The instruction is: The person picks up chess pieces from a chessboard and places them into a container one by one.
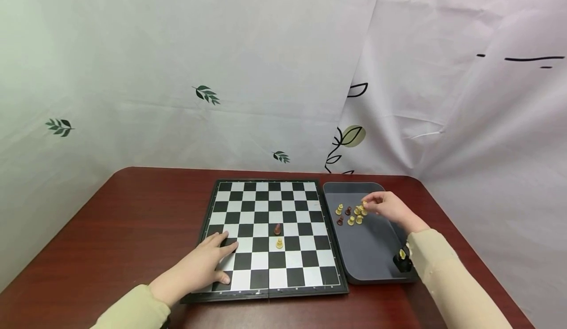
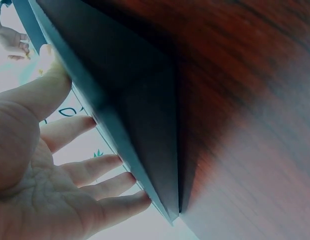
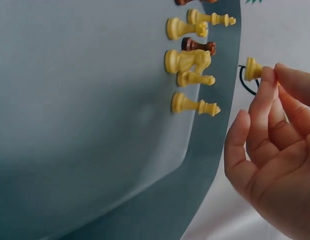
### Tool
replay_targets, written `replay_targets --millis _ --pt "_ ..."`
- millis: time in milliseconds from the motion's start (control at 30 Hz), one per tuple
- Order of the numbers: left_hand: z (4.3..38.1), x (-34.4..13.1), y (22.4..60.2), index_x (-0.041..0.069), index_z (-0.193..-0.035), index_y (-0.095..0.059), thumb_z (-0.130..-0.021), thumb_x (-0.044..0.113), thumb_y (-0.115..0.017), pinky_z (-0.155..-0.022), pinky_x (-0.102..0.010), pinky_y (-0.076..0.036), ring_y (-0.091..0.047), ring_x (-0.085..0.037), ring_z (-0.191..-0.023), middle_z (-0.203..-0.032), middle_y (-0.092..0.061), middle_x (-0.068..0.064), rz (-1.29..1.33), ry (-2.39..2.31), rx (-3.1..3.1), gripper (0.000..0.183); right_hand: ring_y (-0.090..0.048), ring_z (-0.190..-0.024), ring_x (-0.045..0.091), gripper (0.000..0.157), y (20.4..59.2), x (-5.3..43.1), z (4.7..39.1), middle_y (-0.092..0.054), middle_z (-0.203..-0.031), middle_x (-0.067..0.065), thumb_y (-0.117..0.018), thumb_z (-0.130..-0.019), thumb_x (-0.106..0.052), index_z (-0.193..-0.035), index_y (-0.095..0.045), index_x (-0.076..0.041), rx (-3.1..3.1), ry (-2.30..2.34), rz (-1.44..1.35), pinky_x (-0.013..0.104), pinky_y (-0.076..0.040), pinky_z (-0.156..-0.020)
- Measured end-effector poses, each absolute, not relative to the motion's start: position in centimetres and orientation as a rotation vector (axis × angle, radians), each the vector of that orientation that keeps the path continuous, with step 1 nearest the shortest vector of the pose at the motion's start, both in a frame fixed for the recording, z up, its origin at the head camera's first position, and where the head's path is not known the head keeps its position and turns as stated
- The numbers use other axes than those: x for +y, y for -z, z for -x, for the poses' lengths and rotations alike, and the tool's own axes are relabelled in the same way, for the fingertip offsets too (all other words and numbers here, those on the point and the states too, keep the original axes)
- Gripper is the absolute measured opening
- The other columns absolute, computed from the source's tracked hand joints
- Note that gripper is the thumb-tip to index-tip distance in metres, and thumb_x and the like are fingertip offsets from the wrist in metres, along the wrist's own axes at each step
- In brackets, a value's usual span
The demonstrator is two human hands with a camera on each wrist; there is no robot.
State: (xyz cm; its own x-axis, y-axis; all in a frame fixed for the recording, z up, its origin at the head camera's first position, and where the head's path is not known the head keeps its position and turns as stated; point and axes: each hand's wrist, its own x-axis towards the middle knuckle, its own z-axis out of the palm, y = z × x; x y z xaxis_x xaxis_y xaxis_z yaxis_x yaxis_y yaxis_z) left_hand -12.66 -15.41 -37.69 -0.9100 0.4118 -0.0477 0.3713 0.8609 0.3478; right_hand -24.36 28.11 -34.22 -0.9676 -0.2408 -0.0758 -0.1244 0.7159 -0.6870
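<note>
My left hand (image 1: 201,265) rests with spread fingers on the left edge of the black and white chessboard (image 1: 259,258). On the board stand a brown chess piece (image 1: 277,229) and, just nearer to me, a yellow chess piece (image 1: 279,243). Over the grey tray (image 1: 372,255), my right hand (image 1: 392,207) pinches a yellow chess piece (image 3: 252,69) between thumb and fingertips. Its base shows in the right wrist view; the fingers hide its top, so its kind cannot be told. Below it in the tray stand several yellow pieces (image 1: 351,220) and a few brown ones (image 1: 339,220).
The tray stands directly against the board's right side. A black device (image 1: 402,260) is worn on my right wrist, over the tray's near right corner. Reddish-brown tabletop (image 1: 110,240) extends to the left, and a pale printed cloth (image 1: 248,73) hangs behind the table.
</note>
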Motion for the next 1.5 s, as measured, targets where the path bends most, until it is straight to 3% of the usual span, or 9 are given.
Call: replay_targets --millis 267,567,900,1500 --pt "12.8 -15.4 37.7 0.000 -0.128 -0.058 -0.060 0.032 -0.083 -0.101 -0.060 -0.036 -0.038 -0.054 -0.127 -0.137 -0.043 -0.032 -0.607 -0.509 2.910 0.079 -0.059 -0.082 0.019 0.027 34.8 29.0 24.4 -0.067 -0.093 0.015 -0.058 -0.091 -0.011 -0.108 -0.065 0.008 2.774 0.994 0.219 0.036 -0.050 -0.071" --pt "12.7 -15.4 37.7 0.000 -0.127 -0.058 -0.060 0.032 -0.083 -0.100 -0.061 -0.036 -0.038 -0.054 -0.127 -0.137 -0.043 -0.033 -0.605 -0.516 2.909 0.079 -0.048 -0.064 0.014 0.024 35.5 29.3 24.5 -0.062 -0.077 0.008 -0.059 -0.089 -0.006 -0.105 -0.064 0.010 2.718 1.022 0.121 0.031 -0.043 -0.059" --pt "12.7 -15.3 37.8 0.000 -0.127 -0.058 -0.060 0.032 -0.083 -0.100 -0.061 -0.036 -0.038 -0.054 -0.126 -0.136 -0.044 -0.033 -0.606 -0.520 2.913 0.079 -0.052 -0.067 0.010 0.021 35.9 29.2 24.7 -0.063 -0.075 -0.001 -0.063 -0.085 -0.004 -0.100 -0.066 0.010 2.695 1.017 0.100 0.027 -0.047 -0.060" --pt "12.7 -15.4 37.7 -0.001 -0.128 -0.058 -0.059 0.032 -0.083 -0.100 -0.061 -0.036 -0.037 -0.054 -0.127 -0.137 -0.043 -0.033 -0.611 -0.525 2.912 0.079 -0.051 -0.066 0.010 0.017 36.6 29.4 24.7 -0.058 -0.069 -0.004 -0.063 -0.084 -0.002 -0.096 -0.066 0.009 2.665 1.022 0.058 0.026 -0.047 -0.057"
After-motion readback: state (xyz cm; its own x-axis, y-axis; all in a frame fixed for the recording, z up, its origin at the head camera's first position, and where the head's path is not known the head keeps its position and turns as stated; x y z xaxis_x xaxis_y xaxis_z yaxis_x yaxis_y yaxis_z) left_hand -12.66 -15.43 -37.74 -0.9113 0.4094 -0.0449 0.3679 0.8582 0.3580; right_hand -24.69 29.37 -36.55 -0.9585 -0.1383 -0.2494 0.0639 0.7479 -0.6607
